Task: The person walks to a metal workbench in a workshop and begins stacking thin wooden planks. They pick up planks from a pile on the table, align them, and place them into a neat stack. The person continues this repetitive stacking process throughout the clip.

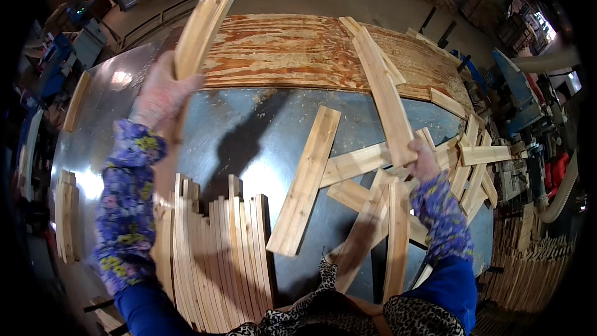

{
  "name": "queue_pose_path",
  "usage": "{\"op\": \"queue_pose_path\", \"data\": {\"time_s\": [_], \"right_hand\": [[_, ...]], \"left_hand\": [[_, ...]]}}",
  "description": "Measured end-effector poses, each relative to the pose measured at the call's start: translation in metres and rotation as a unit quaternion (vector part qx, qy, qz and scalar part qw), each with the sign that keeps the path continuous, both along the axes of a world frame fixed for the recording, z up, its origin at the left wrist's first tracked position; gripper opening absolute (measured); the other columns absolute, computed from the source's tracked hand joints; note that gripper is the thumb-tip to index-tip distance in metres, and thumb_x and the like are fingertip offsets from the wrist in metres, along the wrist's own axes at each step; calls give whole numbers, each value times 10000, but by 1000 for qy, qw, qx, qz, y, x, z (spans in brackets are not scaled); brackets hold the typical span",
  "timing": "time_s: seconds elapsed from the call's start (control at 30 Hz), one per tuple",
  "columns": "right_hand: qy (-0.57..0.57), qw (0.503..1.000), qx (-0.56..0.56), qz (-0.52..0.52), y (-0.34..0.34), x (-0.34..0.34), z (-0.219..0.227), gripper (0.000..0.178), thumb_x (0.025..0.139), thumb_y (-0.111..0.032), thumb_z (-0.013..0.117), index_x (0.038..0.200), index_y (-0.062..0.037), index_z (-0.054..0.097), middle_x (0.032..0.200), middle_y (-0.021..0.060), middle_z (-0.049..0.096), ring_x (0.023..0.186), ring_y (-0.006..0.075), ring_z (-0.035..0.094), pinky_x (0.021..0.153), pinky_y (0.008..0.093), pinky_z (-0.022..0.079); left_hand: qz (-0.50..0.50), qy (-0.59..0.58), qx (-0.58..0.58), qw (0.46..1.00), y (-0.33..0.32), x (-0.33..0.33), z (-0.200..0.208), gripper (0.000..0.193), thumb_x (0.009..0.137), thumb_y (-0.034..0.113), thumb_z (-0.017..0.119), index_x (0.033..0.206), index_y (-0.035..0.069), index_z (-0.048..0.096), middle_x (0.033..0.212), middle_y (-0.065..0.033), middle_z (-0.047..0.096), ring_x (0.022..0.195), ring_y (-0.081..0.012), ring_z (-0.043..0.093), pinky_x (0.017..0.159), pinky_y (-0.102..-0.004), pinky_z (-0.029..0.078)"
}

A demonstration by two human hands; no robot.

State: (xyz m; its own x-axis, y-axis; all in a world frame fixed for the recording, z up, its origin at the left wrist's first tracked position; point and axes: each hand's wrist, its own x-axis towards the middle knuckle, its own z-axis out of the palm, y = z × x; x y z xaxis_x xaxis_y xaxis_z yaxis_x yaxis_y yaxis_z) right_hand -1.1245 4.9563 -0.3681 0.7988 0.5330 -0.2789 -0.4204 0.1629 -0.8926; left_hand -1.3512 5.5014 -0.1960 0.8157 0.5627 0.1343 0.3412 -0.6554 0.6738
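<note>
My left hand grips a pale wooden board, raised and tilted over the far left of the metal tabletop. My right hand is closed round the near end of another wooden board, which slants away to the far left. Between my arms a loose board lies flat on the metal. Several boards lie crossed beneath and beside my right hand. Below my left hand, a row of boards stands packed side by side along the table's near edge.
A rough plywood sheet covers the table's far part. Crossed boards crowd the right end, and a short stack sits at the left edge. Machinery stands to the right, above piled wood strips.
</note>
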Motion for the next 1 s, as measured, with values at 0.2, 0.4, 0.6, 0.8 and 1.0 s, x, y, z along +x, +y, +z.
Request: {"op": "queue_pose_path", "data": {"time_s": [0.2,0.4,0.6,0.8,1.0], "right_hand": [[-34,998,39,22,-16,-204,-26,1083,833,-471,873,1646,36,368,1337,185,674,1118,318,741,869,435,667],[150,967,195,72,-41,-329,-2,1072,809,-411,886,1637,27,364,1414,225,619,1279,374,658,981,525,624],[211,953,207,59,-103,-358,2,1016,817,-327,837,1640,27,359,1443,249,614,1270,396,668,999,562,618],[-59,998,-12,-24,-97,-229,20,842,908,-156,607,1689,4,335,1479,219,625,1262,313,681,1013,418,594],[-248,940,-225,-64,-3,-156,34,766,1007,-359,689,1629,17,449,1599,244,557,1467,254,541,1200,337,429]], "left_hand": [[21,-99,-427,899,-150,-45,-82,796,935,499,812,1465,-43,568,1187,-133,708,954,-252,670,921,-366,557],[169,97,-325,926,-256,-142,-181,846,923,507,783,1446,-119,559,1347,-295,688,1274,-381,663,1045,-467,536],[70,173,-283,941,-301,-146,-222,683,910,394,699,1363,-109,609,1344,-408,640,1266,-521,641,1058,-522,520],[87,262,-261,925,-364,-136,-211,632,921,378,650,1368,-68,629,1344,-358,674,1280,-494,654,1089,-510,518],[108,169,-235,951,-337,-201,-288,563,973,442,612,1219,-63,659,1213,-317,708,1135,-454,692,985,-518,534]]}}
